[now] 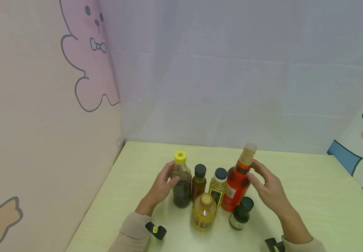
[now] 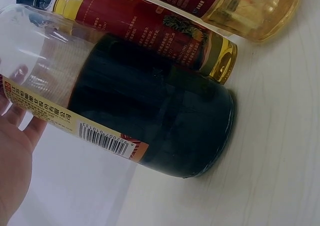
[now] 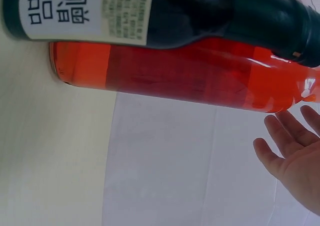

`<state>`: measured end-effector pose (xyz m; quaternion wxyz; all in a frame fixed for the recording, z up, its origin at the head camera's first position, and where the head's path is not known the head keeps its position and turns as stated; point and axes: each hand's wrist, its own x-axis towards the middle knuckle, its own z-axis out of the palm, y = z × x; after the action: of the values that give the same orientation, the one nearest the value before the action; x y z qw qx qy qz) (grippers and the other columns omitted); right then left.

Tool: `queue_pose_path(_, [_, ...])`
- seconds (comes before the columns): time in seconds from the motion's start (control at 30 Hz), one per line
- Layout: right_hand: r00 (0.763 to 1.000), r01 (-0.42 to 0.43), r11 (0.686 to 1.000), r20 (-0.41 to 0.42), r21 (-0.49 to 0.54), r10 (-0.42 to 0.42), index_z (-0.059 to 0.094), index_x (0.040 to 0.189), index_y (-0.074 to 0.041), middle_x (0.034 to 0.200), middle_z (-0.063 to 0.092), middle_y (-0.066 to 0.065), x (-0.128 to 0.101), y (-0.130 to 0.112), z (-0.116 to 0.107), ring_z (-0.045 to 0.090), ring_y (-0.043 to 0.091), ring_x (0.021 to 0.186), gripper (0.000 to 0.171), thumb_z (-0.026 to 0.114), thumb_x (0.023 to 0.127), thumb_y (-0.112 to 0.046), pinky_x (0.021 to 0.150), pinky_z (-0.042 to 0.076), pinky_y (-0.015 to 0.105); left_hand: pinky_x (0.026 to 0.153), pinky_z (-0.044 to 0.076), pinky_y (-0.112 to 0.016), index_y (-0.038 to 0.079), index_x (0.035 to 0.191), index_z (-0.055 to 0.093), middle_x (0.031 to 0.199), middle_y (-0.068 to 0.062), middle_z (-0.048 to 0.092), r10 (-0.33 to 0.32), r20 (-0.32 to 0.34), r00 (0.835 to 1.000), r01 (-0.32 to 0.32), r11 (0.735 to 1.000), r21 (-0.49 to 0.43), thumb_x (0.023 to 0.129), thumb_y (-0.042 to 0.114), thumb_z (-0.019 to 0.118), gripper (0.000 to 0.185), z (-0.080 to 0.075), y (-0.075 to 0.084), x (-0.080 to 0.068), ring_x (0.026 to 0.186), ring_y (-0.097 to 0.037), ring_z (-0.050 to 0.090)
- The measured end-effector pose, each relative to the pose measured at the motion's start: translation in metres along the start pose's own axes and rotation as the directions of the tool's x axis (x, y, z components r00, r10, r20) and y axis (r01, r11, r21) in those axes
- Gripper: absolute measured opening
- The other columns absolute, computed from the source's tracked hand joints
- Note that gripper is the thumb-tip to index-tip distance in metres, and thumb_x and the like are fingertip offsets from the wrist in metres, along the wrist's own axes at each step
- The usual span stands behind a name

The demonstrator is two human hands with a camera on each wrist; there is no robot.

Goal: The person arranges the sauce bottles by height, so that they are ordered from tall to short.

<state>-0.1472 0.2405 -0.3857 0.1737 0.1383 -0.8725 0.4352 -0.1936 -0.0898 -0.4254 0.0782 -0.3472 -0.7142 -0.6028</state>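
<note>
A bottle of dark liquid with a yellow cap (image 1: 181, 192) stands at the left of a tight group of bottles. My left hand (image 1: 163, 183) touches its left side near the shoulder, thumb in front and fingers behind. On the group's right is a tall bottle of red liquid (image 1: 235, 189), its neck slanting right in the head view. Right beside that neck is my right hand (image 1: 269, 190), fingers spread and loosely bent. A small dark green bottle (image 3: 190, 15) overlaps the red one in the right wrist view.
Between them stand a small black-capped bottle (image 1: 198, 185), a yellow oil bottle with a dark cap (image 1: 217, 190) and, in front, a round yellowish bottle with a tan top (image 1: 204, 213). The pale table (image 1: 143, 154) meets a white curtain (image 1: 200, 105) behind and a printed panel (image 1: 42, 140) at left.
</note>
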Motion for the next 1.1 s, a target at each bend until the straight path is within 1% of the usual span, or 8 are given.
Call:
queue_pose_path(0.2, [0.999, -0.052, 0.997, 0.015, 0.058, 0.051, 0.039, 0.134, -0.006, 0.126, 0.048, 0.019, 0.003, -0.002, 0.004, 0.045, 0.038, 0.113, 0.05, 0.059, 0.088, -0.013, 0.088, 0.03, 0.061, 0.085, 0.039, -0.044, -0.004, 0.128, 0.037, 0.108, -0.017, 0.052, -0.004, -0.002, 1.0, 0.004, 1.0, 0.012, 0.092, 0.006, 0.05, 0.039, 0.0, 0.001, 0.0, 0.103, -0.027, 0.05])
queue_pose_path(0.37, [0.999, -0.047, 0.995, 0.018, 0.093, 0.045, 0.039, 0.134, -0.006, 0.127, 0.048, 0.017, 0.004, -0.003, 0.007, 0.046, 0.036, 0.112, 0.051, 0.06, 0.087, -0.011, 0.087, 0.033, 0.059, 0.087, 0.038, -0.045, -0.003, 0.129, 0.037, 0.112, -0.019, 0.051, -0.033, 0.003, 0.999, 0.033, 0.999, 0.025, 0.09, 0.006, 0.053, 0.042, 0.0, 0.003, 0.0, 0.105, -0.026, 0.049])
queue_pose_path(0.43, [0.999, -0.035, 0.995, 0.015, 0.093, 0.034, 0.04, 0.134, -0.006, 0.127, 0.048, 0.015, 0.004, -0.003, 0.007, 0.047, 0.034, 0.111, 0.051, 0.061, 0.087, -0.01, 0.089, 0.038, 0.05, 0.088, 0.038, -0.047, -0.003, 0.129, 0.037, 0.113, -0.019, 0.051, -0.042, 0.004, 0.999, 0.042, 0.999, 0.029, 0.09, 0.005, 0.053, 0.043, 0.0, 0.003, 0.0, 0.106, -0.027, 0.049])
queue_pose_path(0.5, [1.0, -0.023, 0.994, 0.007, 0.106, 0.022, 0.041, 0.133, -0.006, 0.125, 0.049, 0.013, 0.005, -0.003, 0.008, 0.049, 0.023, 0.111, 0.051, 0.061, 0.086, -0.009, 0.089, 0.041, 0.036, 0.088, 0.037, -0.048, -0.003, 0.129, 0.037, 0.113, -0.018, 0.051, -0.045, 0.004, 0.999, 0.045, 0.998, 0.032, 0.09, 0.005, 0.054, 0.044, 0.0, 0.002, 0.0, 0.106, -0.028, 0.049])
queue_pose_path(0.63, [1.0, -0.007, 0.988, -0.001, 0.153, 0.008, 0.042, 0.131, -0.005, 0.122, 0.051, 0.011, 0.006, -0.002, 0.009, 0.048, 0.006, 0.108, 0.05, 0.063, 0.085, -0.007, 0.086, 0.038, 0.015, 0.088, 0.037, -0.05, -0.002, 0.129, 0.038, 0.112, -0.018, 0.052, -0.036, 0.003, 0.999, 0.035, 0.999, 0.033, 0.089, 0.005, 0.054, 0.044, 0.0, 0.001, 0.0, 0.105, -0.031, 0.05])
queue_pose_path(0.67, [1.0, -0.005, 0.986, -0.003, 0.165, 0.006, 0.043, 0.13, -0.005, 0.121, 0.051, 0.011, 0.007, -0.002, 0.01, 0.047, 0.002, 0.107, 0.05, 0.063, 0.084, -0.006, 0.086, 0.037, 0.015, 0.088, 0.037, -0.05, -0.002, 0.129, 0.038, 0.112, -0.018, 0.052, -0.035, 0.002, 0.999, 0.035, 0.999, 0.031, 0.089, 0.006, 0.055, 0.043, 0.0, 0.001, 0.0, 0.106, -0.032, 0.05])
queue_pose_path(0.97, [0.999, -0.034, 0.986, -0.002, 0.165, 0.035, 0.043, 0.129, -0.005, 0.12, 0.052, 0.011, 0.008, 0.0, 0.012, 0.048, 0.004, 0.106, 0.052, 0.066, 0.083, -0.009, 0.085, 0.038, 0.016, 0.091, 0.034, -0.052, -0.004, 0.128, 0.038, 0.114, -0.02, 0.052, -0.038, -0.004, 0.999, 0.038, 0.999, 0.017, 0.089, 0.008, 0.057, 0.045, 0.0, 0.001, 0.001, 0.109, -0.033, 0.048])
queue_pose_path(1.1, [0.999, -0.04, 0.986, -0.006, 0.165, 0.042, 0.043, 0.129, -0.005, 0.119, 0.053, 0.01, 0.008, 0.002, 0.012, 0.049, 0.007, 0.105, 0.052, 0.066, 0.083, -0.009, 0.086, 0.042, 0.025, 0.092, 0.033, -0.052, -0.003, 0.128, 0.037, 0.114, -0.02, 0.052, -0.051, -0.008, 0.999, 0.051, 0.999, -0.001, 0.089, 0.01, 0.057, 0.046, 0.0, -0.001, 0.001, 0.111, -0.034, 0.047])
